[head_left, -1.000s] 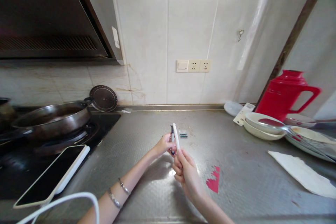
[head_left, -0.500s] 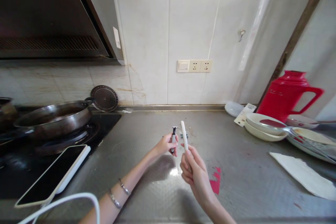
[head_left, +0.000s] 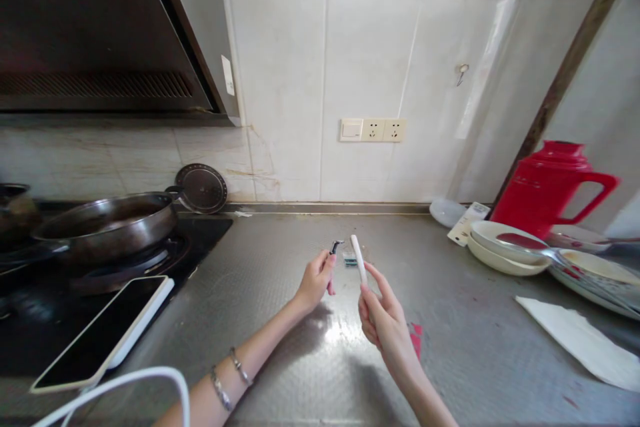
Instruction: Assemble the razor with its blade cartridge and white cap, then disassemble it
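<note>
My left hand is closed around the handle of a small razor, whose dark neck and T-shaped head stick out above my fingers. Most of the razor's handle is hidden in the fist. To the right, my right hand grips a slim white stick, held upright and tilted a little left; its lower end is hidden, so its kind is unclear. Stick and razor are apart. Between and behind them a small clear and teal piece lies on the metal counter.
A phone with a white cable lies at the left by the stove. There stands a steel pan. On the right are a red thermos jug, stacked bowls, a white sheet and a red scrap.
The razor has turned in my left hand, so its head now faces more to the right. My right hand and the white stick have shifted slightly right, covering more of the red scrap.
</note>
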Demonstrator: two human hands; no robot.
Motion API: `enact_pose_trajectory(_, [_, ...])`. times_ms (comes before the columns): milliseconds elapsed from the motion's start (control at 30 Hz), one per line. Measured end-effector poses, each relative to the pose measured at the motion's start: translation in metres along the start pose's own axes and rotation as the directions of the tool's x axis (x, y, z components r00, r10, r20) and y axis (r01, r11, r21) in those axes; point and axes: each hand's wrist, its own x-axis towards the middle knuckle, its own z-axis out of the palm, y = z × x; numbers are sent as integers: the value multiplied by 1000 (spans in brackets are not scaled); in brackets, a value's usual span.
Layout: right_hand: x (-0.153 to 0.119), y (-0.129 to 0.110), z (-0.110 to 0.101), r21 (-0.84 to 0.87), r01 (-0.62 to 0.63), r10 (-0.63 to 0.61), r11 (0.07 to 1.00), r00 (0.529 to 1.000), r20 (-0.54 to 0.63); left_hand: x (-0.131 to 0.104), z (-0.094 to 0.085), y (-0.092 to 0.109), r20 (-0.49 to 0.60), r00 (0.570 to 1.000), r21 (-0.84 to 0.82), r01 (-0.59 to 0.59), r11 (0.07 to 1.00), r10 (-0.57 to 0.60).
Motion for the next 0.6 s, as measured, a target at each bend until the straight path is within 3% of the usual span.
enact_pose_trajectory(267, [8,-6,10,-14,119,-119,993,993,-27,-8,6,8,-127,991,-47,-50,998,43])
enact_pose_trajectory(600, [12,-1,20,-35,78,-77,996,996,40,-9,6,13,-148,989,-55,-6,998,-2])
